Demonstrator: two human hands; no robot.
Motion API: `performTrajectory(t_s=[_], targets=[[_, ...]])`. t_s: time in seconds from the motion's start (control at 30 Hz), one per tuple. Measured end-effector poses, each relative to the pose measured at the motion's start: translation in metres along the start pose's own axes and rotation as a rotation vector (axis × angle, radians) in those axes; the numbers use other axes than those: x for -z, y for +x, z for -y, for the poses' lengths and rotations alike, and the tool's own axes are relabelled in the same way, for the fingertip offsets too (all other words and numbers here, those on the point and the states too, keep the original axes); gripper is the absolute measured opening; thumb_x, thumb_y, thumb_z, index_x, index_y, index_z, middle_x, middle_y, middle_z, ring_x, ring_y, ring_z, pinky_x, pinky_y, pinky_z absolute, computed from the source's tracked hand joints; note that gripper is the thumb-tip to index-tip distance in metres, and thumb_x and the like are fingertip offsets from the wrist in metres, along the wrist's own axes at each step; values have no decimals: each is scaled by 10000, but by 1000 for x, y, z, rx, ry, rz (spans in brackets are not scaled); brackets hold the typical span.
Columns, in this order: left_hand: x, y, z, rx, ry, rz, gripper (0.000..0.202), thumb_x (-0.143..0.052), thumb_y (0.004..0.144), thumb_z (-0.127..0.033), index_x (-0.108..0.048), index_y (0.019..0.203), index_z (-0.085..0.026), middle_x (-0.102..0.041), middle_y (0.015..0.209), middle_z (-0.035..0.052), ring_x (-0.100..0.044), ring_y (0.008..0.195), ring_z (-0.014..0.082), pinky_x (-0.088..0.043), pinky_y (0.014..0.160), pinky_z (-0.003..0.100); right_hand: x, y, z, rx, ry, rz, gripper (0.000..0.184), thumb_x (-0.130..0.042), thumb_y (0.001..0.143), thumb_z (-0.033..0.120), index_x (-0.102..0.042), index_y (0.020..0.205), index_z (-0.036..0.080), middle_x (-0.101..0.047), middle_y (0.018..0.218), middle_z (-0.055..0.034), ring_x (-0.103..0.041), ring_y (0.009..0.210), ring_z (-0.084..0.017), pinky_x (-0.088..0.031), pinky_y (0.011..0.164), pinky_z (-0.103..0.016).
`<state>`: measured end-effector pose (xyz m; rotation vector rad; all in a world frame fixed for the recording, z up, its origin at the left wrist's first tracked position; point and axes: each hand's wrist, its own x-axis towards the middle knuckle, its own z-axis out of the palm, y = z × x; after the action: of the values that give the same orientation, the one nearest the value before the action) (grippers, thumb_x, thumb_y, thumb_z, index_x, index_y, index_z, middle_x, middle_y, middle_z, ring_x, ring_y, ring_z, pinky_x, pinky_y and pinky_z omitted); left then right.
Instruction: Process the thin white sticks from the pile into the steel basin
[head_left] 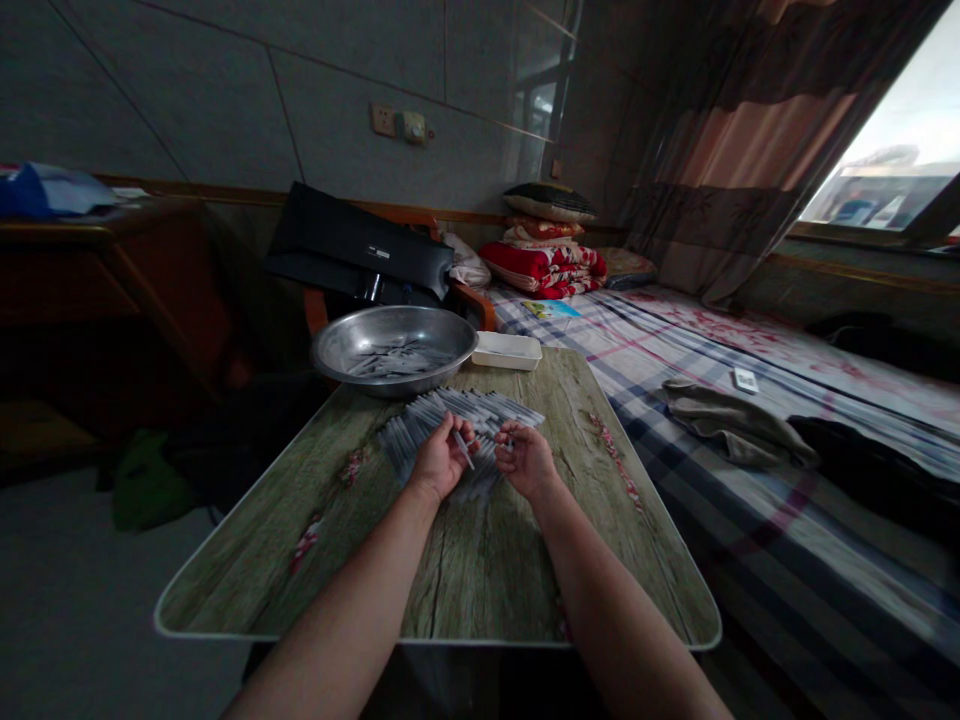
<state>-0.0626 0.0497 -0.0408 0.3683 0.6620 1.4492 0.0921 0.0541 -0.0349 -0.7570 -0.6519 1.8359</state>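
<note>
Left hand (441, 458) is pinching a slim white tube (463, 449); right hand (525, 460) is pressing its fingertips together, contents unclear; round steel basin (394, 350) is sitting beyond the tube heap (480, 412).

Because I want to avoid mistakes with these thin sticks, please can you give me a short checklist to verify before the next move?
1. The left hand holds one thin stick: ok.
2. The right hand holds a stick: cannot tell, the fingers hide it.
3. The pile of sticks lies on the tabletop, between both hands: ok.
4. The steel basin sits fully on the table: not ok, its rim seems to pass the far edge.
5. The white tray is empty: cannot tell from this view.
</note>
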Motion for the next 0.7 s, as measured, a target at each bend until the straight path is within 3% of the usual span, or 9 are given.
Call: performTrajectory(t_s=[0.2,0.37,0.57,0.7], targets=[[3,4,4,-93,42,32,341,-789,805,-435,-575,723,-183,-634,755,-8,-614,661,117,-517,579,227,-12,-5,-17,49,-443,110,280,-751,733,423,-602,779,191,-523,616,46,-342,418,-59,-156,356,-185],[7,7,6,-125,39,18,317,-816,776,-425,-619,756,-178,-677,797,13,-649,719,131,-526,627,232,-10,-5,-20,82,-573,156,308,-783,707,431,-622,812,192,-427,533,85,-318,427,-61,-205,385,-185],[7,10,-3,-98,-87,13,226,-775,830,-353,-650,775,-173,-691,751,18,-651,672,137,-537,639,258,0,-3,-13,37,-563,182,205,-706,699,332,-548,692,203,-396,502,80,-294,420,-64,-174,381,-190],[13,15,-17,-119,-224,-58,84,-708,872,-217,-666,811,-179,-698,733,-4,-651,645,109,-545,672,242,8,3,-5,52,-379,23,246,-628,621,307,-399,579,228,-309,465,97,-222,381,-51,-111,358,-192]])
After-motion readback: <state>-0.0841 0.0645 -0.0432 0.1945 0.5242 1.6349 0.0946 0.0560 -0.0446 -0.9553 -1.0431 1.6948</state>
